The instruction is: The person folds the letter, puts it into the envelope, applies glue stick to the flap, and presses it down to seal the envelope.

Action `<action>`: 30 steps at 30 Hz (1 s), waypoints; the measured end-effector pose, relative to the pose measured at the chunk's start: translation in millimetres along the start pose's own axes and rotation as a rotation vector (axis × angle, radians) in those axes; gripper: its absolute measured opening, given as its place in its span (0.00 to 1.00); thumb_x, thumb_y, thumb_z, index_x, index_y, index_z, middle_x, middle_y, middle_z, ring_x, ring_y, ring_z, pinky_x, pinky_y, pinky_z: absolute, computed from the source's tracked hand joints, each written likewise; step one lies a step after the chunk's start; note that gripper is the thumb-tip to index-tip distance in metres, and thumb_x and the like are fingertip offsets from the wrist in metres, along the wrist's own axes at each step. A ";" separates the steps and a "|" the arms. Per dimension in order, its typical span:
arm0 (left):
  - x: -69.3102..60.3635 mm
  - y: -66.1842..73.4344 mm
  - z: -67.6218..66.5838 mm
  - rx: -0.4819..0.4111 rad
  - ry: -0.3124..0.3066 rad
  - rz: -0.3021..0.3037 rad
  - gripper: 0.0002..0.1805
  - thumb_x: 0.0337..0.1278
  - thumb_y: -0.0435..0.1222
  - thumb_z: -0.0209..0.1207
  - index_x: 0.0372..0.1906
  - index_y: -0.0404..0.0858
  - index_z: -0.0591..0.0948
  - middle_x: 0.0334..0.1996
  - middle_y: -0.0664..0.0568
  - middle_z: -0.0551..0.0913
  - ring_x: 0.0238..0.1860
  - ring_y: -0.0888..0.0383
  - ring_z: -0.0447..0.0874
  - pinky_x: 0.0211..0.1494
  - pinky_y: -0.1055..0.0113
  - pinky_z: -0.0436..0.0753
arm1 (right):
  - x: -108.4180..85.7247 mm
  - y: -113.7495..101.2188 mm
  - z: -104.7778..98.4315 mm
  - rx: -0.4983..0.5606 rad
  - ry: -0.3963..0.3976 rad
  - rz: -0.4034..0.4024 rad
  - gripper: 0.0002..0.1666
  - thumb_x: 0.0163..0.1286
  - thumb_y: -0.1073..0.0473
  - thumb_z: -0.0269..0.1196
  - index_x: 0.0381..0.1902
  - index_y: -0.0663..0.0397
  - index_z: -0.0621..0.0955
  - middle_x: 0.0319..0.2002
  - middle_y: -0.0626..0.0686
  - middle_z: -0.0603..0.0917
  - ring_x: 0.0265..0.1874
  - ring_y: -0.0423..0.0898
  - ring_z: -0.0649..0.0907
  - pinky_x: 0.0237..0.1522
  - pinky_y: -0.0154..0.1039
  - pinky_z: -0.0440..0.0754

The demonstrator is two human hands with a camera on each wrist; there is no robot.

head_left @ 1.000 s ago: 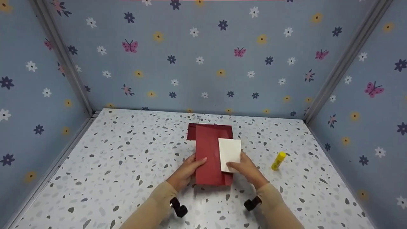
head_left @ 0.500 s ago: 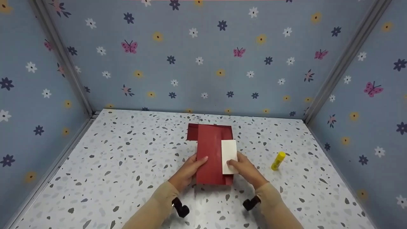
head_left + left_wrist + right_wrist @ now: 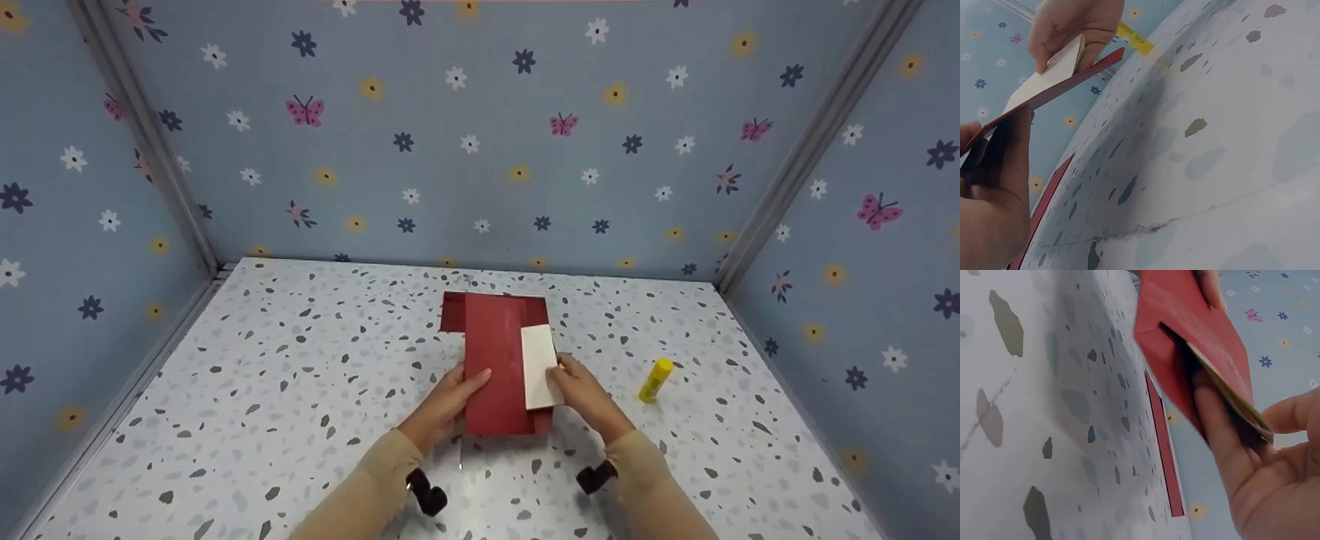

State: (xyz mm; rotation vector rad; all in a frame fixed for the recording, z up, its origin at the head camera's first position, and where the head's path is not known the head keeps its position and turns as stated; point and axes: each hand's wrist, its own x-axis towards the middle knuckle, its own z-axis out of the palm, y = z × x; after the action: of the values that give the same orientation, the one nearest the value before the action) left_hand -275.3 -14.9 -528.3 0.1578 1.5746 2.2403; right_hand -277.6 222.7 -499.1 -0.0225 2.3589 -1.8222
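Raised above the table is a folded red paper piece (image 3: 493,364), gripped at its left edge by my left hand (image 3: 444,401), thumb on top and fingers beneath. A cream-white card (image 3: 539,367) lies against its right side, pinched by my right hand (image 3: 589,394). From the right wrist view, the card (image 3: 1221,379) sits partly within an opening of the red paper (image 3: 1196,315), and fingers of my right hand (image 3: 1269,461) reach inside that gap. In the left wrist view the card (image 3: 1050,73) rises from the red paper's upper face.
Another red piece (image 3: 453,312) lies on the speckled table (image 3: 337,360) behind the held paper. To the right, a yellow glue stick (image 3: 655,380) is on the table. Flower-patterned walls (image 3: 480,135) enclose the back and sides.
The white card has shifted left against the red paper, with less of its width showing, and now tilts slightly. The right thumb has moved toward the card's right edge. The left hand keeps its grip.
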 end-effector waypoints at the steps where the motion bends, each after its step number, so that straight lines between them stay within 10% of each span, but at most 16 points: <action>1: -0.2 0.2 -0.2 -0.008 -0.006 0.001 0.31 0.71 0.46 0.58 0.71 0.35 0.67 0.51 0.44 0.84 0.51 0.49 0.85 0.54 0.55 0.83 | 0.3 1.1 0.0 0.018 -0.005 -0.007 0.22 0.76 0.60 0.50 0.64 0.63 0.71 0.50 0.62 0.81 0.45 0.51 0.82 0.48 0.47 0.82; 12: 0.6 -3.8 -1.8 -0.049 -0.026 0.005 0.27 0.72 0.44 0.57 0.67 0.34 0.69 0.46 0.46 0.86 0.46 0.51 0.87 0.49 0.56 0.84 | 1.7 3.9 5.2 0.071 -0.101 -0.047 0.23 0.79 0.60 0.49 0.66 0.67 0.67 0.53 0.64 0.80 0.49 0.52 0.82 0.55 0.49 0.79; 20: -1.3 -2.1 -2.5 -0.082 -0.023 -0.006 0.28 0.73 0.44 0.57 0.69 0.34 0.67 0.50 0.44 0.85 0.50 0.49 0.85 0.53 0.53 0.83 | 0.4 -7.1 1.6 -0.225 0.115 -0.055 0.21 0.77 0.53 0.53 0.59 0.59 0.78 0.51 0.57 0.82 0.44 0.49 0.80 0.45 0.44 0.79; 30: 0.3 -1.4 -2.1 -0.119 0.001 -0.015 0.30 0.76 0.55 0.45 0.67 0.38 0.71 0.46 0.47 0.85 0.46 0.52 0.87 0.50 0.55 0.84 | 1.1 -2.8 -0.2 -0.037 0.128 -0.137 0.18 0.73 0.66 0.60 0.58 0.66 0.75 0.34 0.55 0.85 0.32 0.45 0.82 0.34 0.37 0.82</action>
State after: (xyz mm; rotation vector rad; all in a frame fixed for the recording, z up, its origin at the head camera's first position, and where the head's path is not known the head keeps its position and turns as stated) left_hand -275.9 -16.2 -530.4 0.1112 1.4332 2.3155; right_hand -278.9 222.1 -496.5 -0.0752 2.5361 -1.8937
